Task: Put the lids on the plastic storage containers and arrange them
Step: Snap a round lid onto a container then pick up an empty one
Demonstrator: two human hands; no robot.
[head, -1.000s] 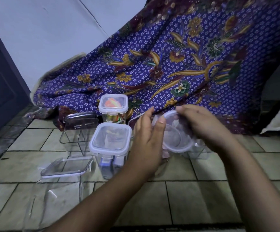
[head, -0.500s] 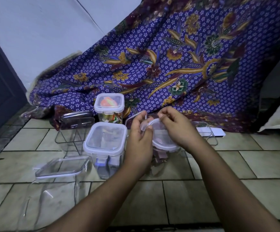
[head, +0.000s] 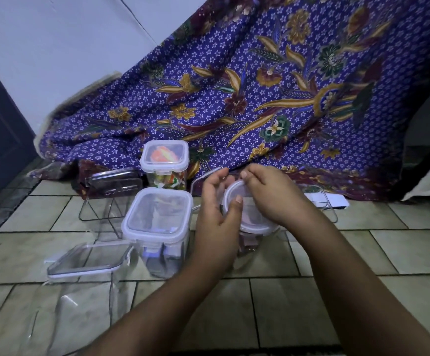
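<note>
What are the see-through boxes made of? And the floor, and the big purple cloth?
The boxes look like clear glossy plastic: you see through their walls. The floor looks like smooth tile, with dark joint lines and faint shine. The purple cloth seems matte printed fabric, maybe cotton; it hangs in soft folds.
</note>
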